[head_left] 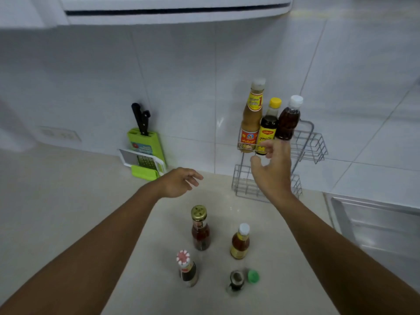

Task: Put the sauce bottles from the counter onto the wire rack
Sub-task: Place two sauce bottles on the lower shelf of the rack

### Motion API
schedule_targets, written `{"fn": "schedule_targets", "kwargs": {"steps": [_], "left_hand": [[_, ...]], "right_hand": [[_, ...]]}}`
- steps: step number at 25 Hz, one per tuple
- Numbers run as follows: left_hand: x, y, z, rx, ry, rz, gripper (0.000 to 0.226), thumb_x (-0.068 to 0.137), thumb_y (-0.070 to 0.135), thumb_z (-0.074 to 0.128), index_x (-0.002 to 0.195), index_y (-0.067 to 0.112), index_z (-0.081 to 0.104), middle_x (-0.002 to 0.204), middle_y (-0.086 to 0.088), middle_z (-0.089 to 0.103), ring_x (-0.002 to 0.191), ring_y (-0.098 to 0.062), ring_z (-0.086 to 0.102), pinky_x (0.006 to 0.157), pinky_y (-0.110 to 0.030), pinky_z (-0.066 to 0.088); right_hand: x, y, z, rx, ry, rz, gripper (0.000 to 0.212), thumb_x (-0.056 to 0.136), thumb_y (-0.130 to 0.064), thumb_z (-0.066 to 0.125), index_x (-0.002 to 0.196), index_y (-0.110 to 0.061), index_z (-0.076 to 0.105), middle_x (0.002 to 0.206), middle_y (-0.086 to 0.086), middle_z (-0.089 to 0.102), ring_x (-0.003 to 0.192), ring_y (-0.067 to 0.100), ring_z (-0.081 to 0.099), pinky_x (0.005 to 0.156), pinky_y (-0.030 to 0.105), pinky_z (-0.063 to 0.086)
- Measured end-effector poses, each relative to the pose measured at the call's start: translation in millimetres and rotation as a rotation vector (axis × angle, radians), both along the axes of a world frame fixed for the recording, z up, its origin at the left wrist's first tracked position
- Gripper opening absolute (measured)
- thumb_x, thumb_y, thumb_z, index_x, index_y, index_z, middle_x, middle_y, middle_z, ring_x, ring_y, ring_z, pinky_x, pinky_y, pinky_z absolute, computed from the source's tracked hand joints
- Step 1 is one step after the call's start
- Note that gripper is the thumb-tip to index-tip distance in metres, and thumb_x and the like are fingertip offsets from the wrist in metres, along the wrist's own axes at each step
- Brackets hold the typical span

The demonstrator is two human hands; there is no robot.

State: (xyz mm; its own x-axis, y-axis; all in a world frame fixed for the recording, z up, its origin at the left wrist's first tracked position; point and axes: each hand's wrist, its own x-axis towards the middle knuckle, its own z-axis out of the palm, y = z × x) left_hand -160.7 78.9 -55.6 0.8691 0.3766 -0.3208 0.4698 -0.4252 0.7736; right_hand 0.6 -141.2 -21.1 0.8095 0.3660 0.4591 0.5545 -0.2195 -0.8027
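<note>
Glass bottles (200,228) on smooth counter (68,212), wire rack (309,144), right hand (272,171) spread

We see a pale counter (68,201) running up to the tiled wall. Taking the wire rack (268,185) at the back as our landmark, four bottles stand upright in front of it, nearer to us. Closest to the rack is the gold-capped bottle (200,228), with the white-capped bottle (241,242) just to its right. Farther from the rack stand the red-and-white-capped bottle (186,268) and a dark uncapped bottle (236,280), with a green cap (253,276) just beside it. Well to the left of the rack, against the wall, we find a green knife holder (145,142) and a grater (142,161) leaning in front of it.
</note>
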Motion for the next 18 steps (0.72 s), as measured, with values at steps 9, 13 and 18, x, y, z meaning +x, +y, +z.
{"fn": "schedule_targets", "kwargs": {"steps": [9, 13, 18], "left_hand": [[-53.0, -36.8, -120.1, -0.136, 0.135, -0.173, 0.045, 0.06, 0.021, 0.092, 0.099, 0.031, 0.072, 0.106, 0.006, 0.074, 0.101, -0.013, 0.069, 0.093, -0.035, 0.057], [-54.9, -56.3, -154.8, -0.186, -0.021, 0.003, 0.036, 0.064, 0.022, 0.086, 0.095, 0.03, 0.071, 0.096, 0.003, 0.077, 0.088, -0.013, 0.073, 0.084, -0.041, 0.061], [-37.2, -54.6, -122.7, -0.262, -0.117, -0.076, 0.04, 0.063, 0.001, 0.073, 0.08, 0.036, 0.066, 0.077, 0.001, 0.067, 0.071, -0.015, 0.065, 0.066, -0.036, 0.054]], "right_hand": [[-93.9, 32.6, -64.4, -0.807, -0.042, 0.705, 0.057, 0.084, -0.051, 0.073, 0.133, -0.024, 0.061, 0.12, 0.001, 0.055, 0.109, 0.017, 0.054, 0.092, 0.03, 0.046], [-93.3, 38.1, -63.3, -0.817, -0.013, 0.697, 0.051, 0.084, -0.045, 0.077, 0.127, -0.022, 0.065, 0.115, 0.001, 0.058, 0.109, 0.018, 0.053, 0.091, 0.032, 0.046], [-59.9, 29.1, -32.6, -0.799, 0.081, 0.72, 0.052, 0.078, -0.015, 0.086, 0.125, -0.029, 0.069, 0.106, -0.008, 0.069, 0.074, -0.005, 0.058, 0.071, 0.015, 0.047]]}}
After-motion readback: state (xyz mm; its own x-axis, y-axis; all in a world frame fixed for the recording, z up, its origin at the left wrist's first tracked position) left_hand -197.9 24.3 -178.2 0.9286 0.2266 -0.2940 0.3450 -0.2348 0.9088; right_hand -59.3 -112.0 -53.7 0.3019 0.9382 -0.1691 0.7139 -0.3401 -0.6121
